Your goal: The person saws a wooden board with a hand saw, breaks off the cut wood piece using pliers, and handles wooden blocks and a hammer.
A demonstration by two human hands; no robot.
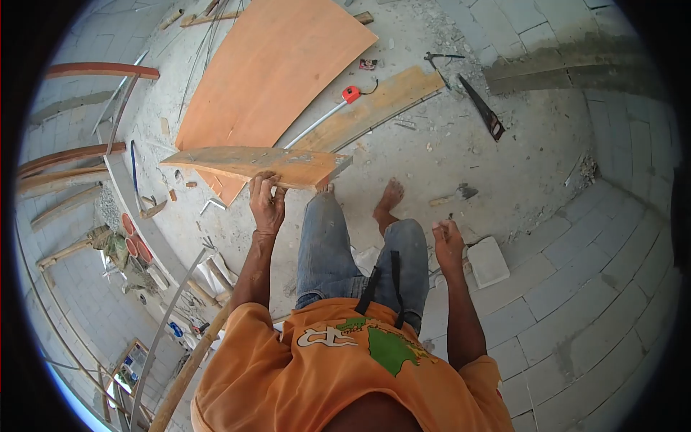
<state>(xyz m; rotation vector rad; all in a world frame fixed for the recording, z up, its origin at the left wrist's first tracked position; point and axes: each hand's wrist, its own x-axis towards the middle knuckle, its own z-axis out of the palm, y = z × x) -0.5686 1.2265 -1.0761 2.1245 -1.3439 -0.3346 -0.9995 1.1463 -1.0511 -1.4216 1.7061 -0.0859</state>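
My left hand [267, 204] is closed around the near edge of a wooden plank [252, 164], which is held raised above the floor in front of my knees. The fingers curl over its edge near the middle. My right hand [448, 245] is off to the right of my knee, its fingers pinched together. Something small and dark seems to poke up from them, too small to name. Past the plank lies a large plywood sheet [277, 68]. A red tape measure [350, 94] with its pale blade drawn out rests by a flat board [374, 108].
A handsaw [484, 108] and a hammer [440, 59] lie on the concrete floor ahead. A trowel [455, 195] is right of my bare foot, and a pale block [488, 261] sits beside my right hand. Block walls [576, 266] rise at right; a bamboo pole [191, 367] stands at left.
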